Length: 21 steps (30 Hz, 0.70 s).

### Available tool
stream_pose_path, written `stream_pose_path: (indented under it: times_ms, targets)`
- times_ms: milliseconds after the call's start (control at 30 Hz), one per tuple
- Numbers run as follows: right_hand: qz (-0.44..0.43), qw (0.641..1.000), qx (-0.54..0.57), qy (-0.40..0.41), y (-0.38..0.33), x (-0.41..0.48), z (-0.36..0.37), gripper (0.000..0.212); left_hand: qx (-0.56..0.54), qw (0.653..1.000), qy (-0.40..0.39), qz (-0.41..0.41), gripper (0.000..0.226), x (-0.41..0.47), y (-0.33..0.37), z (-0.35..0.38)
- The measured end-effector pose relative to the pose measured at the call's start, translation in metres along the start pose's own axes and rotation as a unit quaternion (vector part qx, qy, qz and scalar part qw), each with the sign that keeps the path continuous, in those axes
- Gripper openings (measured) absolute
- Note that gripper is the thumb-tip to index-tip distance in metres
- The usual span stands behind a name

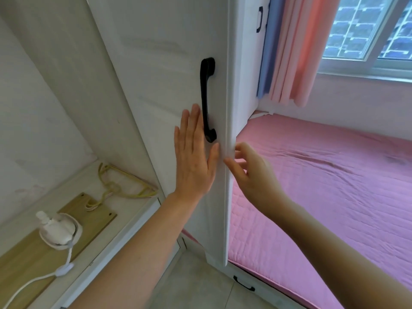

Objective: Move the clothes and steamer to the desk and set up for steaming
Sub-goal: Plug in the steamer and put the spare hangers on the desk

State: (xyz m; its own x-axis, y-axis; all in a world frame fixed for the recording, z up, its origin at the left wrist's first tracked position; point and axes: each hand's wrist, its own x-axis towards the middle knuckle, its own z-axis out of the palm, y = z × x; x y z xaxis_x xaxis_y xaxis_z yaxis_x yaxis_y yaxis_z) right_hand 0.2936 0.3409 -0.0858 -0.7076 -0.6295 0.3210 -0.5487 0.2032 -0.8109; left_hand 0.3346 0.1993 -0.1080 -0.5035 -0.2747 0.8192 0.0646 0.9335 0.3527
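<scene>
fingers (189, 121) of the left hand (194, 157) lie flat and close together against the white wardrobe door (169, 70), palm pressed to the panel just left of the black handle (207, 99), thumb resting near the door's edge. the right hand (249, 172) is at the far side of that edge, its fingers loosely curled and slightly spread, the fingertips touching or just beside the door's thin side; neither hand grips anything.

the steamer (56, 228) sits low on the left, inside the open wardrobe, on a pale wooden board (26, 259) laid on the cabinet floor. it is a small white unit, rounded, with a short nozzle-like part poking up at its top and a white ring or cradle around its base; fine detail is blurred. a white cord (38, 281) runs from it toward the bottom left corner, with a small white clip or switch part way along. behind it, against the back of the compartment, lie yellow-green hangers (124, 186) in a loose tangle, well apart from the steamer.

to the right of the door a pink quilted bed cover (323, 179) spreads out, with pink and blue curtains (289, 52) hanging beside a window (367, 30). a second black handle (244, 284) shows on a drawer front under the bed.
</scene>
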Motion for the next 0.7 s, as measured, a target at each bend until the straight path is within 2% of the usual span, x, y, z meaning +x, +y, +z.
stream_pose_path:
  times_ms: [333,533,700]
  targets:
    - [-0.027,0.999,-0.003,0.019,0.021,0.016,-0.009,0.004,-0.001,0.999,0.033,0.026,0.050,0.009,-0.009,0.032]
    - [-0.044,0.999,0.000,0.028,0.038,0.029,-0.014,0.006,0.036,0.997,0.039,0.047,0.053,0.016,-0.021,0.051]
    - [-0.027,0.999,0.011,0.026,0.059,0.055,-0.026,0.018,0.078,0.994,0.036,0.072,0.054,0.026,-0.030,0.077]
